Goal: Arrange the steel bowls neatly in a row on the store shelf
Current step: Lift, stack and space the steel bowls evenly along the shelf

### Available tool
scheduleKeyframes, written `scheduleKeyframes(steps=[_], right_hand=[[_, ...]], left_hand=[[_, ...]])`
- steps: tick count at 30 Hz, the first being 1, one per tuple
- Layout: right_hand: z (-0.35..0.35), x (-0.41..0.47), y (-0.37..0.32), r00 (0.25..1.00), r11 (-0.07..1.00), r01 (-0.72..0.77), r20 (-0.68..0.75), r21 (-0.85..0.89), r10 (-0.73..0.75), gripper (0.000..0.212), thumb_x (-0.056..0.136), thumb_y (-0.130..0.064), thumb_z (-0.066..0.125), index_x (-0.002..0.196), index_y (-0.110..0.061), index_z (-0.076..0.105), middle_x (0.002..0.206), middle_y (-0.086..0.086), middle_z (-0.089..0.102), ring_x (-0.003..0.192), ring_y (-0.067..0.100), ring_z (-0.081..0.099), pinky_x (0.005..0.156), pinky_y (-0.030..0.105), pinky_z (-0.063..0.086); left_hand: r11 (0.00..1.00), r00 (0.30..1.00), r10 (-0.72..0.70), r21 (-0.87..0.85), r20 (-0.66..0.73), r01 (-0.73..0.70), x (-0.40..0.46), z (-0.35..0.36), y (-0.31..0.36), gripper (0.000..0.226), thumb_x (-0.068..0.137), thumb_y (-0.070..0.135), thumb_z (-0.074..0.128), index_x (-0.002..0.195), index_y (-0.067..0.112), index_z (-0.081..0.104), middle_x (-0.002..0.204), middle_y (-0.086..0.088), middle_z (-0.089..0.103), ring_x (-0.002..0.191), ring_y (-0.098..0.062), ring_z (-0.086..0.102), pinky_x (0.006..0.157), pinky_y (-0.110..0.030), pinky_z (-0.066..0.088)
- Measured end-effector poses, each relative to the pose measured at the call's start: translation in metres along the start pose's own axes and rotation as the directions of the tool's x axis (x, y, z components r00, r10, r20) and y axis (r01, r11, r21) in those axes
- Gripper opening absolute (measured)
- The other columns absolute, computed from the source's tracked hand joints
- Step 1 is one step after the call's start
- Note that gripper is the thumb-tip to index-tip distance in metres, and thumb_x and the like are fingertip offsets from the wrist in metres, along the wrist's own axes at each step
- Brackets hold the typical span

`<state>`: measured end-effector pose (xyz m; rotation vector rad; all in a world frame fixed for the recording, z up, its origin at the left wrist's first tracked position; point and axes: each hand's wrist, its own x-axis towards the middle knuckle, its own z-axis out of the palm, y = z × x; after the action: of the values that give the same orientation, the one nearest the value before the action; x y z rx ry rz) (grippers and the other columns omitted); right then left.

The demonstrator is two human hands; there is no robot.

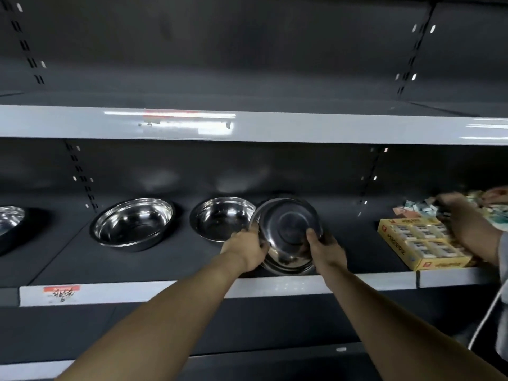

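On the dark middle shelf (170, 259) three steel bowls stand upright in a row: one cut off at the far left (9, 220), a large one (133, 222), and a smaller one (221, 217). Both my hands hold another steel bowl (287, 229) right of the row, tilted with its underside towards me, above the shelf's front part. My left hand (246, 250) grips its left rim and my right hand (323, 250) grips its lower right rim. It seems to be a stack of bowls, as a second rim shows below.
A yellow box of small packets (420, 244) lies at the shelf's right end, with loose packets (417, 209) behind it. Another person's hand (461, 215) reaches over that box. A white shelf edge (302, 127) runs overhead, and a price label (61, 292) sits on the lower edge.
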<state>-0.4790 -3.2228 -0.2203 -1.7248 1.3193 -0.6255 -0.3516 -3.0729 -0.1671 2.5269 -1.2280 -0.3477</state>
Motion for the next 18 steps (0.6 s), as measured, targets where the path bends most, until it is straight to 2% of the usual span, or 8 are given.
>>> scheduleKeyframes(steps=[3,7,12,14,18], right_hand=[[0.003,0.003,0.002,0.999,1.0,0.017,-0.043,-0.003,-0.018,0.066,0.094,-0.059,0.05,0.14,-0.012,0.054,0.138,0.016,0.058,0.133,0.037,0.047,0.108,0.047,0.042],[0.002,0.005,0.003,0.996,0.999,0.051,-0.078,-0.011,-0.052,0.064,0.095,-0.056,0.051,0.136,-0.008,0.056,0.136,0.019,0.059,0.13,0.038,0.049,0.106,0.044,0.043],[-0.005,-0.008,-0.002,0.957,0.993,0.113,-0.263,-0.036,-0.118,0.064,0.098,-0.061,0.038,0.132,-0.009,0.057,0.133,0.02,0.054,0.116,0.035,0.055,0.081,0.036,0.038],[-0.009,-0.014,-0.009,0.929,0.992,0.12,-0.348,-0.034,-0.125,0.065,0.099,-0.061,0.031,0.128,-0.009,0.057,0.129,0.019,0.053,0.107,0.034,0.058,0.077,0.036,0.039],[-0.016,-0.026,-0.033,0.84,0.966,0.255,-0.503,0.038,-0.202,0.057,0.104,-0.051,0.029,0.123,-0.008,0.061,0.122,0.015,0.056,0.098,0.028,0.059,0.074,0.034,0.039]], left_hand=[[0.999,0.999,-0.003,0.045,-0.034,0.004,0.001,0.003,0.003,0.053,0.099,0.043,0.043,0.146,0.019,0.036,0.135,-0.013,0.052,0.126,-0.034,0.049,0.105,-0.046,0.043],[0.996,0.998,-0.02,-0.083,-0.066,0.014,0.005,0.008,0.005,0.049,0.097,0.039,0.047,0.141,0.018,0.043,0.131,-0.012,0.055,0.124,-0.033,0.05,0.104,-0.045,0.045],[0.971,0.994,0.013,-0.236,-0.112,-0.039,0.004,0.007,0.009,0.038,0.097,0.039,0.046,0.128,0.018,0.053,0.119,-0.01,0.061,0.112,-0.03,0.059,0.095,-0.044,0.051],[0.957,0.986,0.035,-0.277,-0.163,-0.08,0.003,0.003,0.009,0.034,0.097,0.037,0.045,0.125,0.02,0.055,0.114,-0.007,0.064,0.106,-0.029,0.062,0.09,-0.042,0.053],[0.911,0.96,0.013,-0.392,-0.28,-0.127,0.0,-0.015,0.005,0.046,0.096,0.038,0.049,0.141,0.028,0.05,0.107,-0.003,0.071,0.102,-0.022,0.066,0.092,-0.036,0.053]])
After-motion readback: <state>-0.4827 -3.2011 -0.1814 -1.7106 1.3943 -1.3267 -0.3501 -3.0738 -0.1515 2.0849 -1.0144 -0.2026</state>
